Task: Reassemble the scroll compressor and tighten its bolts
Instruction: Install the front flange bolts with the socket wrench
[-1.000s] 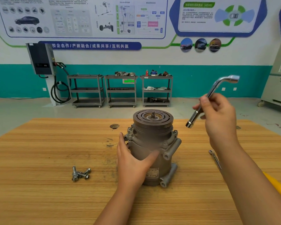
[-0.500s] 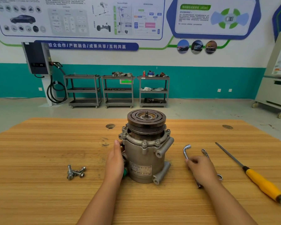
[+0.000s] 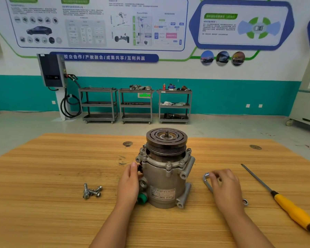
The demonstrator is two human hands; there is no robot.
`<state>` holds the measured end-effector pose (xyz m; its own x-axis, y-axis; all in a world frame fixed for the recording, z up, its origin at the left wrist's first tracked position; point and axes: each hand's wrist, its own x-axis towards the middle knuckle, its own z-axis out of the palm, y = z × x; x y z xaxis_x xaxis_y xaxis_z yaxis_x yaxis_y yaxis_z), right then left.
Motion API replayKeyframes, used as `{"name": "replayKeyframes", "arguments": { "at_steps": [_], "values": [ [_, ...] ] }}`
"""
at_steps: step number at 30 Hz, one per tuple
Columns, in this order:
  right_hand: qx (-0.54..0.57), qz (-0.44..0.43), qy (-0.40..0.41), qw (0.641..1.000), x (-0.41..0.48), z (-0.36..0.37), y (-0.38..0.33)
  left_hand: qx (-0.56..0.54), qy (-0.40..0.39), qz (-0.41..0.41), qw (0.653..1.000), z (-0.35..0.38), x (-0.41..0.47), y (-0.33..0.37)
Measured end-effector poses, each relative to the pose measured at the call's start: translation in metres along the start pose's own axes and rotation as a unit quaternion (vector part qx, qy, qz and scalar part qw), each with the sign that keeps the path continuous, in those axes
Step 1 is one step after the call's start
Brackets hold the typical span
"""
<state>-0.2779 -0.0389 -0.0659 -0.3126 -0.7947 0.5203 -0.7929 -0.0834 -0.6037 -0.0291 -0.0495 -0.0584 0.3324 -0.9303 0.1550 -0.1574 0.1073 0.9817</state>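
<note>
While the scroll compressor [image 3: 166,178] stands upright in the middle of the wooden tabletop [image 3: 43,212], the left hand [image 3: 129,183] rests flat on its left side, fingers straight and pressed together. The right hand [image 3: 224,187] lies over a bent metal wrench [image 3: 206,183] just beside the compressor. Its fingers are curled, but I cannot tell if they hold it. Some loose bolts [image 3: 92,191] lie to the left. A yellow-handled tool [image 3: 292,209] lies far right.

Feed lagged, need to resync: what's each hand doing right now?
Left hand: open, flat against the compressor.
Right hand: over the socket wrench; grip cannot be told.
</note>
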Motion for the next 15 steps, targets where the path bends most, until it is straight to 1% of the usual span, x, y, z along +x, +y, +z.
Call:
{"name": "replayKeyframes", "arguments": {
  "at_steps": [1,2,3,5,6,9,11,13,15],
  "values": [
    [0.1,-0.021,0.025,0.994,-0.002,-0.002,-0.004,-0.001,-0.004,0.009,1.0,-0.003,-0.002,0.001],
    [0.182,-0.028,0.03,0.982,-0.005,-0.005,-0.008,0.006,-0.009,0.02,1.0,-0.006,-0.003,0.002],
    [0.246,-0.022,0.013,0.969,-0.008,-0.008,-0.012,0.019,-0.014,0.034,0.999,-0.01,-0.005,0.002],
    [0.345,-0.009,-0.073,0.936,-0.014,-0.011,-0.02,0.058,-0.022,0.067,0.996,-0.018,-0.012,0.003],
    [0.364,-0.009,-0.115,0.924,-0.017,-0.01,-0.022,0.074,-0.024,0.084,0.993,-0.02,-0.016,0.003],
    [0.368,-0.028,-0.209,0.906,-0.024,-0.002,-0.026,0.101,-0.03,0.122,0.987,-0.026,-0.027,0.0],
    [0.368,-0.026,-0.241,0.898,-0.027,0.001,-0.027,0.117,-0.033,0.136,0.983,-0.03,-0.032,-0.003],
    [0.341,-0.027,-0.267,0.901,-0.026,0.002,-0.027,0.131,-0.036,0.15,0.979,-0.031,-0.035,-0.004],
    [0.313,-0.036,-0.284,0.906,-0.023,0.002,-0.03,0.144,-0.033,0.137,0.979,-0.029,-0.034,-0.007]
  ]
}}
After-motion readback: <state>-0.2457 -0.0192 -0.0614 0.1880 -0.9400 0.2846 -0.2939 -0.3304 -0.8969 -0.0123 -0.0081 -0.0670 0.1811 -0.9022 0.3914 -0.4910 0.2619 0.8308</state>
